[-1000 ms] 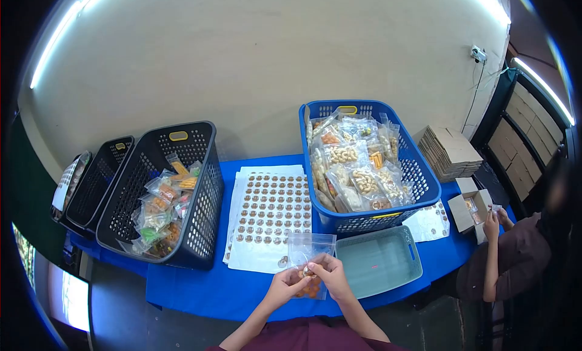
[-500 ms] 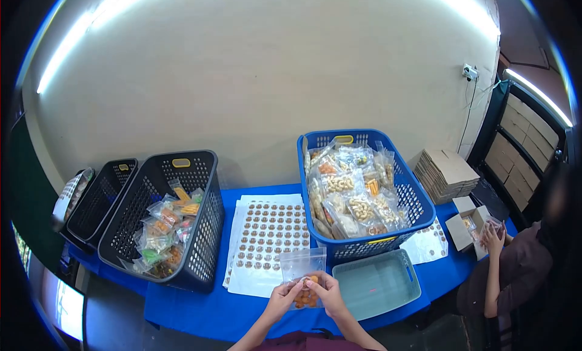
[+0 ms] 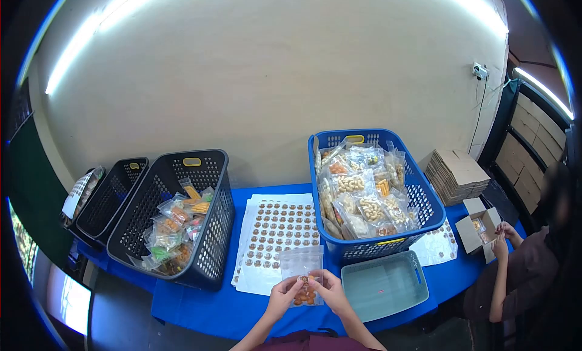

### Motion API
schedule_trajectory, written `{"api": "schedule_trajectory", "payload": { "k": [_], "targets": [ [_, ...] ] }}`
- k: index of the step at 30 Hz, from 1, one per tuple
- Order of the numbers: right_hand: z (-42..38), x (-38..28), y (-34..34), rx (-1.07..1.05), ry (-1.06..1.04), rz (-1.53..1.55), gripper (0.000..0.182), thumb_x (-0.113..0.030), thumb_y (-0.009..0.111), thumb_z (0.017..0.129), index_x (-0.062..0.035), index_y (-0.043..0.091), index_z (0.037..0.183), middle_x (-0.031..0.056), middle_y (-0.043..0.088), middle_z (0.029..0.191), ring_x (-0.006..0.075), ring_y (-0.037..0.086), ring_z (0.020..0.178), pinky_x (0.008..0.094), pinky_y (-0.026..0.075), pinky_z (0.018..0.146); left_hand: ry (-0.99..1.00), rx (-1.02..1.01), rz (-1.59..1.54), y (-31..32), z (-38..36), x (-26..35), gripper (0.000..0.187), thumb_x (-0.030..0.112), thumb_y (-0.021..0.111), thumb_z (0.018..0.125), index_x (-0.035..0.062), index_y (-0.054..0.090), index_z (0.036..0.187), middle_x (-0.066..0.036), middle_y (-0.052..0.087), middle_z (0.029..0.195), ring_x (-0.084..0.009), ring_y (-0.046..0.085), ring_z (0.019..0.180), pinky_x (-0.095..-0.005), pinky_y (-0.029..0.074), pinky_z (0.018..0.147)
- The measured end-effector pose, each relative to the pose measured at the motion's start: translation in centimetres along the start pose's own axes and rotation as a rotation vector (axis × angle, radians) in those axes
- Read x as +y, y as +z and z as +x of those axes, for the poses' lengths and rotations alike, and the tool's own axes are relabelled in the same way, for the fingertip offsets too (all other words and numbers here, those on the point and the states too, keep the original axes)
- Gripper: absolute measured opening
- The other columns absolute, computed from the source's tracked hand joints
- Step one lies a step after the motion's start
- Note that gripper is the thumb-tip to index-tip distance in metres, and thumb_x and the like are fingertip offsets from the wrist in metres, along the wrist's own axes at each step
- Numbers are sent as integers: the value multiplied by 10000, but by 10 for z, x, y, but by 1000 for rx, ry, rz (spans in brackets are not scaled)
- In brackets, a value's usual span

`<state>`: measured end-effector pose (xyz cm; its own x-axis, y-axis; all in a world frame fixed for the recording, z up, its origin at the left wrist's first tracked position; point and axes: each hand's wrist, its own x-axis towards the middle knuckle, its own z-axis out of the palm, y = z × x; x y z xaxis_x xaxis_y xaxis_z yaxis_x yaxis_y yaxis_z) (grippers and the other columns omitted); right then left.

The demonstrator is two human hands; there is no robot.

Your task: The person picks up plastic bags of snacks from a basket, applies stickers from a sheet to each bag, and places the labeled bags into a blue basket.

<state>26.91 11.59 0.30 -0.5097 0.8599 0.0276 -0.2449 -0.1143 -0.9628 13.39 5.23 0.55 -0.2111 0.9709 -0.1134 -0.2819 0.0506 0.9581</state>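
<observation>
Between my hands is a clear plastic bag (image 3: 303,260) with orange-brown pieces in its lower part. My left hand (image 3: 282,295) grips the bag's left side, its thumb near a small round sticker (image 3: 305,279) on the front. From the right, my right hand (image 3: 331,292) holds the same bag, thumb and fingers closed at the sticker's other edge. Behind the bag lie white sheets of round brown stickers (image 3: 279,220), in rows. To the right of my right hand sits a grey-green plastic tray (image 3: 379,287).
A blue basket (image 3: 388,245) full of snack bags stands behind the tray. At left, a dark grey basket (image 3: 209,254) holds more bags, beside another dark basket (image 3: 91,220). Flattened cardboard (image 3: 454,175) is stacked at right. A co-worker (image 3: 515,278) handles something by an open carton (image 3: 470,230).
The view has shifted slightly, so the table's things appear further right. Both my hands still hold the bag at the sticker. The co-worker's hands have come together above the carton's edge.
</observation>
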Motion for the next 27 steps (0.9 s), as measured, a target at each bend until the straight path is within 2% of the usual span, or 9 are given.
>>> {"api": "schedule_trajectory", "payload": {
  "k": [5, 9, 15, 18, 23, 25, 27],
  "targets": [
    [-5, -5, 4, 49, -2, 8, 181, -108, 604, 799, 5, 562, 935, 55, 608, 837, 86, 563, 781, 210, 447, 672, 74, -11, -23, 3, -4, 1, 263, 108, 571, 824, -34, 535, 1042, -82, 601, 946, -116, 566, 863, -232, 451, 763],
    [-10, 1, 4, 70, -44, -7, 137, -103, 605, 798, -3, 571, 885, 46, 609, 798, 73, 555, 754, 201, 437, 652, 41, -27, 15, 3, -8, 3, 237, 120, 589, 811, -21, 553, 998, -71, 605, 930, -109, 565, 855, -234, 444, 756],
    [-15, 9, 0, 55, -23, 200, 102, -103, 610, 793, -18, 563, 826, 25, 594, 753, 65, 544, 722, 202, 428, 654, -4, -48, 56, 5, -14, -6, 227, 104, 604, 801, -20, 561, 986, -66, 615, 890, -97, 572, 817, -214, 452, 710],
    [-21, -2, 4, 114, 10, 141, 114, -97, 619, 783, -15, 563, 838, 30, 589, 783, 66, 543, 719, 201, 427, 656, 22, -30, 13, 12, -14, -1, 209, 104, 600, 804, -17, 572, 971, -64, 619, 870, -94, 576, 790, -205, 457, 677],
    [-26, -10, 3, 95, -15, 40, 127, -85, 628, 771, -4, 582, 858, 41, 578, 857, 65, 535, 702, 202, 427, 637, 77, -37, 42, 13, -12, 2, 196, 104, 594, 809, -21, 584, 959, -61, 619, 860, -88, 577, 772, -201, 464, 640],
    [-26, -9, 0, 119, -67, -43, 110, -78, 628, 770, -2, 591, 840, 42, 580, 859, 64, 534, 704, 200, 426, 633, 69, -47, 89, 13, -13, 5, 226, 115, 589, 815, -33, 577, 986, -65, 618, 875, -93, 571, 795, -212, 462, 678],
    [-28, -14, 2, 166, -76, 36, 83, -85, 613, 781, -9, 597, 809, 37, 587, 804, 64, 531, 691, 197, 422, 612, 85, -74, 111, 14, -12, 4, 244, 121, 584, 820, -39, 571, 1004, -67, 616, 887, -98, 567, 811, -217, 458, 704]
  ]
}}
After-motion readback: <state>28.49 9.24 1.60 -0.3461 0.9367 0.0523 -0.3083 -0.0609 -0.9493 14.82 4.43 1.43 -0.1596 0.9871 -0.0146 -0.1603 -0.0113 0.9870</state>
